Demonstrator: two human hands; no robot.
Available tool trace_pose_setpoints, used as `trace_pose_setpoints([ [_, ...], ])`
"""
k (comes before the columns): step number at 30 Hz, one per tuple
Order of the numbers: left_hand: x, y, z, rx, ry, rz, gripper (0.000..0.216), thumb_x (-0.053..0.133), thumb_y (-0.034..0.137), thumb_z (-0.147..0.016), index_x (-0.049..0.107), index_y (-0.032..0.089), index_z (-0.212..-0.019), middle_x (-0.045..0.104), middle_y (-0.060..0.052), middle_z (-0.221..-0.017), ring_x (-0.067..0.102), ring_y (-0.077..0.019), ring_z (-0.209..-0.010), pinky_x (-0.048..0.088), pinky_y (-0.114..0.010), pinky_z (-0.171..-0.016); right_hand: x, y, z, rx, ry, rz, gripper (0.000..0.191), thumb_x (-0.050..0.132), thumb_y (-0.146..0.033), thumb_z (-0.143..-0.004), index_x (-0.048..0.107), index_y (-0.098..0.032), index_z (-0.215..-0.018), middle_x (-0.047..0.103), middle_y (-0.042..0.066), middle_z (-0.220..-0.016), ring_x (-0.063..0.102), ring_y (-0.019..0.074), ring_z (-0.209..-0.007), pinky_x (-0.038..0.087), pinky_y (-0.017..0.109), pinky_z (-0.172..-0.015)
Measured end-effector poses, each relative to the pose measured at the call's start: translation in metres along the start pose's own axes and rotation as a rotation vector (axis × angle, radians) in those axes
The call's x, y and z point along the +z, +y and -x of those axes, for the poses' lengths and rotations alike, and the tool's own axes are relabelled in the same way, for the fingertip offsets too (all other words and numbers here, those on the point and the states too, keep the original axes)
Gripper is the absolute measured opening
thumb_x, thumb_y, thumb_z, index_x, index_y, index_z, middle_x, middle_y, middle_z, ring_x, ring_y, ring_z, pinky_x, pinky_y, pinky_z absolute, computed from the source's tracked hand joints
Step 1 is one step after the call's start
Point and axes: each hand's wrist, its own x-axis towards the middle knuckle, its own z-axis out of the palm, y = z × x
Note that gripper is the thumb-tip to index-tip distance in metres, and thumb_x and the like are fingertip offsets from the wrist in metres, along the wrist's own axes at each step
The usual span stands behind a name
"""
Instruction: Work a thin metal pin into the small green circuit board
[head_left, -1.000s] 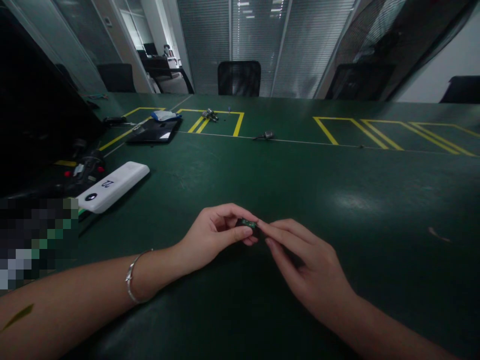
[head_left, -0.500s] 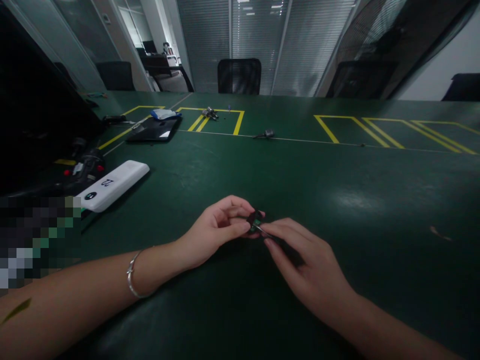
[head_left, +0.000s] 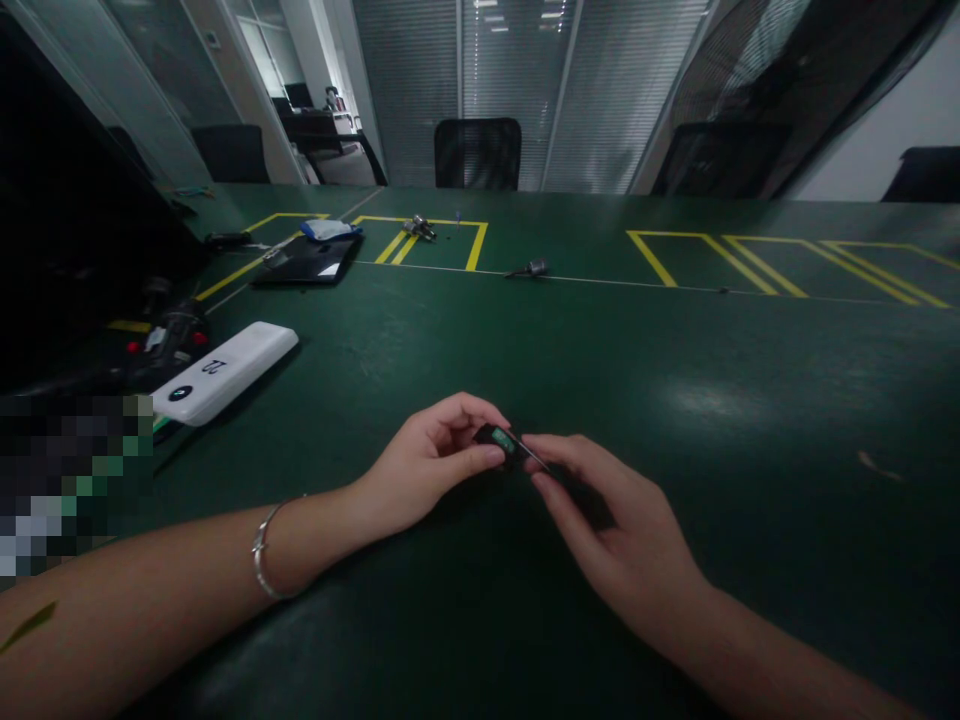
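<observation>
Both hands meet at the middle of the desk's (head_left: 675, 350) near edge. Thumb and fingertips of the left hand (head_left: 431, 465) pinch a small black part (head_left: 499, 438) with a green face, its long axis running left to right. Just beside it, the right hand (head_left: 615, 530) grips a thin metal pin (head_left: 534, 458) touching the part's right end. No container is near; a white power bank (head_left: 225, 370) lies toward the left edge.

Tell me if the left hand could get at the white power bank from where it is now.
Probably, though not freely. Only bare green table lies between the left hand and the white power bank, but its fingers are pinched on a small black part.
</observation>
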Motion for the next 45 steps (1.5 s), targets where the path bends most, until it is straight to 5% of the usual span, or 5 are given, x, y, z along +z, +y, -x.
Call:
trace_pose_setpoints([
  [10, -0.0009, 0.0009, 0.0013, 0.012, 0.116, -0.036, 0.025, 0.07, 0.011, -0.083, 0.069, 0.017, -0.107, 0.068, -0.001, -0.09, 0.063, -0.0089, -0.074, 0.053, -0.02, -0.071, -0.0003, -0.0005, -0.0013, -0.034, 0.052, 0.039, 0.022, 0.055, -0.011, -0.091, 0.065, -0.022, -0.107, 0.067, 0.005, -0.1, 0.066, 0.0164, -0.088, 0.056, 0.03, -0.075],
  [34, 0.0038, 0.0001, 0.0028, -0.007, 0.05, 0.151, 0.014, 0.073, 0.005, -0.08, 0.067, 0.011, -0.092, 0.076, -0.006, -0.093, 0.073, -0.0133, -0.078, 0.06, -0.023, -0.073, 0.0006, -0.0017, -0.0027, -0.099, 0.102, -0.015, 0.024, 0.057, -0.008, -0.088, 0.068, -0.025, -0.103, 0.069, 0.004, -0.095, 0.068, 0.0179, -0.085, 0.057, 0.03, -0.071],
  [45, -0.0037, 0.0023, 0.0029, 0.046, 0.079, -0.194, 0.013, 0.067, 0.017, -0.087, 0.065, 0.014, -0.1, 0.068, -0.005, -0.095, 0.064, -0.0158, -0.087, 0.05, -0.028, -0.08, 0.0015, 0.0006, -0.0028, 0.001, 0.114, -0.054, 0.013, 0.057, -0.013, -0.089, 0.065, -0.021, -0.094, 0.067, 0.004, -0.09, 0.066, 0.0183, -0.084, 0.056, 0.031, -0.069],
])
